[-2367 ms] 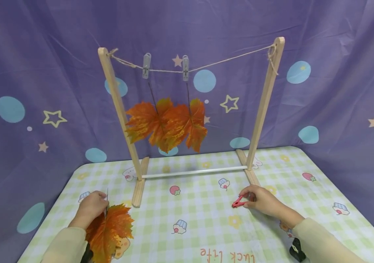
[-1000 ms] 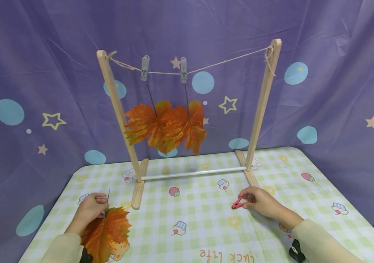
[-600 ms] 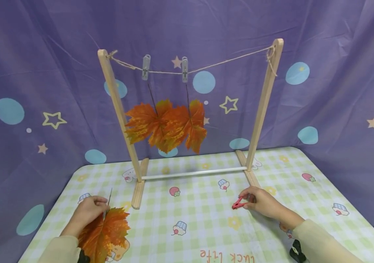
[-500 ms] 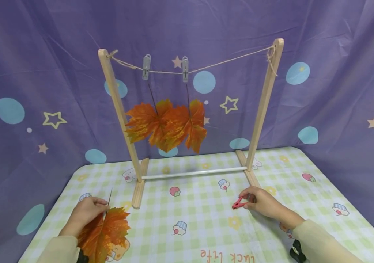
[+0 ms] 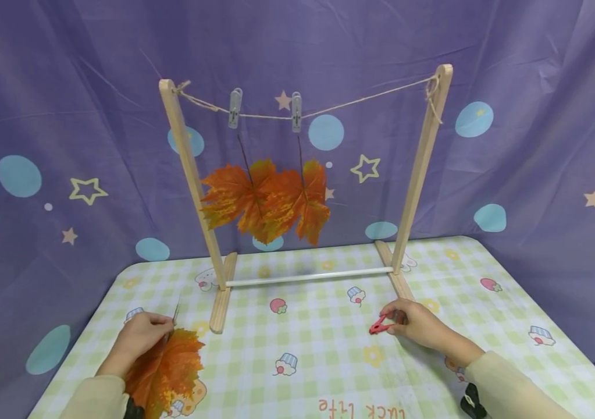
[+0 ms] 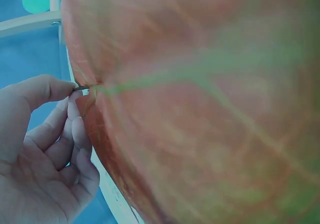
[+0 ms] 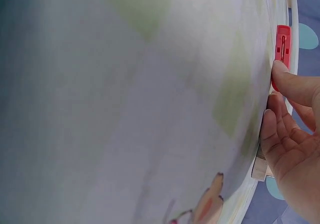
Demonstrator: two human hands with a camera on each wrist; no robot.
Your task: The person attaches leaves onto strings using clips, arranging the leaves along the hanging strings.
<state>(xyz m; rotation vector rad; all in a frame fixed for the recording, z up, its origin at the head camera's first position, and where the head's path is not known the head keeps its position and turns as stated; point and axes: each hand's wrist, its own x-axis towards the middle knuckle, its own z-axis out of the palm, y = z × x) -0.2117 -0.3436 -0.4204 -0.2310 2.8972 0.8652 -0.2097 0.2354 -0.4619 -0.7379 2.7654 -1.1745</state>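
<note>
My left hand (image 5: 140,340) is at the table's left side and pinches the thin stem of an orange artificial maple leaf (image 5: 171,364). In the left wrist view, thumb and fingertips meet on the stem, and the leaf (image 6: 200,124) fills most of the picture. On the right, my right hand (image 5: 416,326) holds a red clothespin (image 5: 378,326) by its handles, low over the tablecloth. The right wrist view has this clothespin (image 7: 283,46) standing beyond the thumb. Two more maple leaves (image 5: 234,198) hang by their stems from grey clothespins (image 5: 296,112) on a string.
A wooden frame stands at the back, with a left post (image 5: 184,151), a right post (image 5: 423,169) and a white crossbar (image 5: 310,277). Twine (image 5: 370,97) sags between the post tops. A checked cloth (image 5: 328,349) covers the table; a purple curtain (image 5: 381,35) hangs behind.
The left hand has shifted slightly left and down along the stem, and its leaf has moved a little with it. The right hand and red clothespin stay in place.
</note>
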